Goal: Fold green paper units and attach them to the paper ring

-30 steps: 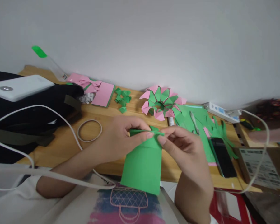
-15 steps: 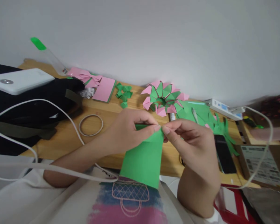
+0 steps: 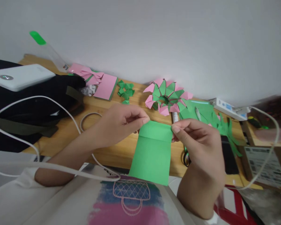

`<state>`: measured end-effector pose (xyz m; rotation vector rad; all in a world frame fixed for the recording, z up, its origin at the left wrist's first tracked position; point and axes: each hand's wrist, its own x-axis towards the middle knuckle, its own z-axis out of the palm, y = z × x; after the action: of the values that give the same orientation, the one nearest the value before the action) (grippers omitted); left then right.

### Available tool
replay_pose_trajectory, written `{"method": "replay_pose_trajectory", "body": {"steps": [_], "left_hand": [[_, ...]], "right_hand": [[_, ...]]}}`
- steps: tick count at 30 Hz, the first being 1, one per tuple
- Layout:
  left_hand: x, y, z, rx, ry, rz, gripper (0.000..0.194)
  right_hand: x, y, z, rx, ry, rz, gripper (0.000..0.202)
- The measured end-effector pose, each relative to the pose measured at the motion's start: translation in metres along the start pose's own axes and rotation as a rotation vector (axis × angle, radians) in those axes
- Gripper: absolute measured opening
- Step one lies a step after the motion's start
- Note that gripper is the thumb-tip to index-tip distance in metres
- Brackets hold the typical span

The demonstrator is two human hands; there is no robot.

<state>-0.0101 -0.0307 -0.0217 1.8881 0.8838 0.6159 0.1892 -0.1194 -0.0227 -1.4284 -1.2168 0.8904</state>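
A sheet of green paper (image 3: 152,153) hangs between my two hands, with a crease running across it below its top edge. My left hand (image 3: 124,125) pinches the sheet's top left corner between thumb and fingers. At the top right corner, my right hand (image 3: 196,140) pinches it the same way. Beyond the sheet lies a ring of folded pink and green paper (image 3: 164,97). Small folded green paper pieces (image 3: 125,90) lie to the left of that ring.
A pink paper stack (image 3: 105,87) lies at the back left, near a white power bank (image 3: 22,76) on a black bag (image 3: 61,97). Green paper scraps (image 3: 206,112), a power strip (image 3: 229,108), a dark phone (image 3: 229,156) and a cardboard box (image 3: 267,165) are on the right. White cables loop around.
My left hand has slid left along the top edge, from beside my right hand to the far corner. The sheet's top edge now shows between the hands. The view has shifted slightly.
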Motion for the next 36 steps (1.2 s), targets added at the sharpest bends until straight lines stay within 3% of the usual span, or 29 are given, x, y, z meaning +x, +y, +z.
{"method": "replay_pose_trajectory", "body": {"steps": [7,12,18,20,23,25,28,31,36], "left_hand": [[-0.002,-0.005,-0.001,-0.027,0.024,0.037,0.021],[-0.002,-0.014,-0.004,-0.217,0.191,0.001,0.018],[0.0,-0.004,0.015,-0.508,-0.076,-0.131,0.019],[0.002,-0.003,0.021,-0.554,-0.075,-0.17,0.014],[0.006,-0.007,0.027,-0.6,0.1,-0.207,0.017],[0.01,-0.012,0.029,-0.628,0.258,-0.232,0.024],[0.015,-0.017,0.029,-0.692,0.385,-0.245,0.026],[0.014,-0.018,0.027,-0.735,0.365,-0.235,0.025],[0.006,-0.012,0.026,-0.656,0.153,-0.244,0.028]], "right_hand": [[-0.001,0.002,-0.001,-0.003,0.015,0.002,0.008],[-0.002,0.005,-0.008,-0.015,0.135,0.014,0.01],[0.001,0.002,0.002,0.006,0.06,-0.007,0.009],[0.001,0.004,0.005,0.027,0.093,-0.03,0.009],[-0.001,0.012,0.007,0.095,0.132,-0.027,0.017],[-0.003,0.018,0.007,0.13,0.019,0.011,0.028],[-0.002,0.021,0.01,0.118,-0.108,0.062,0.034],[0.002,0.021,0.015,0.05,0.051,0.026,0.025],[0.005,0.022,0.025,-0.18,0.4,-0.174,0.006]]}}
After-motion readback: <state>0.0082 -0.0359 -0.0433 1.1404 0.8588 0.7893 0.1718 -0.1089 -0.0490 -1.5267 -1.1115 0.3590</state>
